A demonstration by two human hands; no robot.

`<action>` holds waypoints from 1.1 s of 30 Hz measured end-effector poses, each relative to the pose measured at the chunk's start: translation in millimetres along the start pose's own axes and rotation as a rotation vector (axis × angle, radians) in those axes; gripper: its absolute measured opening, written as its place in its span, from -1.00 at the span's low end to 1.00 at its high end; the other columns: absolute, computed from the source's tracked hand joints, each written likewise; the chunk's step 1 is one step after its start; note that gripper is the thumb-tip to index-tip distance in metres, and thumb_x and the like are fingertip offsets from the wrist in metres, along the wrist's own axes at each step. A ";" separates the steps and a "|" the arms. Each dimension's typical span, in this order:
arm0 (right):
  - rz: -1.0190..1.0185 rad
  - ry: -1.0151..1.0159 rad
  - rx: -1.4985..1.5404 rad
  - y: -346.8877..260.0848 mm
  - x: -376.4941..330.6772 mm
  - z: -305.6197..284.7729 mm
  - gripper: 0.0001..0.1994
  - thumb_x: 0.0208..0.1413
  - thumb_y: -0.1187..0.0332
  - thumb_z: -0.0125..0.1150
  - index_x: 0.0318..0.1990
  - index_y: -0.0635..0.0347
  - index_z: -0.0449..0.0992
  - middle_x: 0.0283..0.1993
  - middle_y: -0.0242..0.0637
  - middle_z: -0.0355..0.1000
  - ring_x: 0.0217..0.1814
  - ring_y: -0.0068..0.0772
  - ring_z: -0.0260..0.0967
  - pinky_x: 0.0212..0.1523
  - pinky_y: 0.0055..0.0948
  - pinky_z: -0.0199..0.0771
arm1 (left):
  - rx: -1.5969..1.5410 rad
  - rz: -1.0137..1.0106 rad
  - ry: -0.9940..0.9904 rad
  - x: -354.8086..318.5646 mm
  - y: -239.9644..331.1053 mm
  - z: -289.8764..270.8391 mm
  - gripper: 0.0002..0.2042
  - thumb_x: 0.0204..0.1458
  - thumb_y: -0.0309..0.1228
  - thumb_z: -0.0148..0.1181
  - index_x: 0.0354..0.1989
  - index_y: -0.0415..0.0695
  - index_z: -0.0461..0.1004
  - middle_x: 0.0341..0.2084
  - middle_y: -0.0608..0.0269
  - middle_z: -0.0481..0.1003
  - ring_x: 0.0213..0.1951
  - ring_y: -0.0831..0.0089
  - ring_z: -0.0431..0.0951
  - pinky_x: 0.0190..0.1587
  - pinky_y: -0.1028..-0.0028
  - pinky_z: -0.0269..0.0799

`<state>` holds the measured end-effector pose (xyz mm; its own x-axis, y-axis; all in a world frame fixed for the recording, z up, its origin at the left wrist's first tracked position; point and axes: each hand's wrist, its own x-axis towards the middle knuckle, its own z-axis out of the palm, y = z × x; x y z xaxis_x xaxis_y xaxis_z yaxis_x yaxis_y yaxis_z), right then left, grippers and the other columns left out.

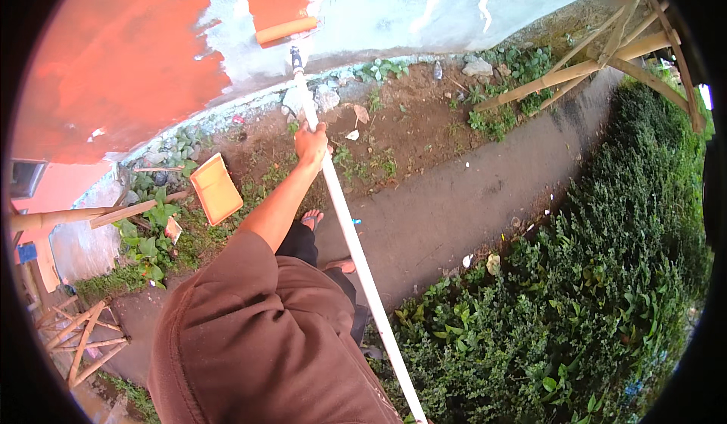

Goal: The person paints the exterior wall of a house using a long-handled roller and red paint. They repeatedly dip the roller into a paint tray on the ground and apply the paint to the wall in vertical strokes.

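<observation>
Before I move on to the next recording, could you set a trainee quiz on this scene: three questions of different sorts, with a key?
1. Multiple choice: what is the left hand gripping?
A) a bamboo post
B) the white pole
C) a stone
2. True or false: the orange paint tray lies on the ground, left of the left hand in the picture.
3. Fill in the missing words: the white pole's upper end carries an orange ...

Key:
1. B
2. True
3. paint roller
</observation>
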<state>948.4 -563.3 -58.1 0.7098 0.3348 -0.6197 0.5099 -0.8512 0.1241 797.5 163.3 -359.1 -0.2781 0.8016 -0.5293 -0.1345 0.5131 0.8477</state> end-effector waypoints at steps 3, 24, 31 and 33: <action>0.011 0.021 -0.010 -27.4 -3.6 -18.2 -0.40 0.06 -0.18 0.18 -0.68 0.26 0.47 -0.76 -0.06 0.31 -0.69 0.08 0.31 -0.60 -0.08 0.28 | -0.016 -0.059 -0.027 18.9 -6.9 4.2 -0.74 0.16 -0.36 0.14 -0.08 -0.27 0.39 -0.74 0.30 0.34 -0.81 0.43 0.37 -0.78 0.39 0.31; -0.006 0.108 0.030 -69.3 -5.1 -19.9 -0.42 0.04 -0.14 0.23 -0.66 0.27 0.47 -0.74 -0.04 0.33 -0.69 0.14 0.28 -0.60 -0.04 0.25 | -0.079 -0.101 -0.061 13.7 19.7 -11.6 -0.78 0.16 -0.41 0.12 -0.08 -0.24 0.37 -0.72 0.30 0.31 -0.80 0.49 0.33 -0.77 0.43 0.32; -0.080 0.216 0.129 6.8 -21.3 45.7 -0.43 0.03 -0.13 0.25 -0.65 0.27 0.47 -0.74 -0.03 0.33 -0.69 0.16 0.27 -0.60 -0.02 0.23 | -0.139 0.067 -0.093 -76.9 69.5 -39.7 -0.64 0.14 -0.46 0.10 0.12 -0.24 0.32 -0.74 0.34 0.30 -0.81 0.48 0.33 -0.78 0.43 0.30; -0.118 0.264 0.166 35.5 -19.8 72.7 -0.44 0.03 -0.13 0.25 -0.65 0.27 0.47 -0.73 -0.03 0.33 -0.69 0.17 0.26 -0.60 -0.02 0.23 | -0.185 0.140 -0.113 -98.7 88.6 -48.9 -0.61 0.13 -0.46 0.10 0.15 -0.23 0.30 -0.73 0.34 0.30 -0.81 0.48 0.33 -0.78 0.43 0.30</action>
<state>917.1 -629.6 -97.7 0.7633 0.5098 -0.3969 0.5252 -0.8474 -0.0783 766.5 114.6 -230.0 -0.1993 0.8955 -0.3980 -0.2765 0.3382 0.8995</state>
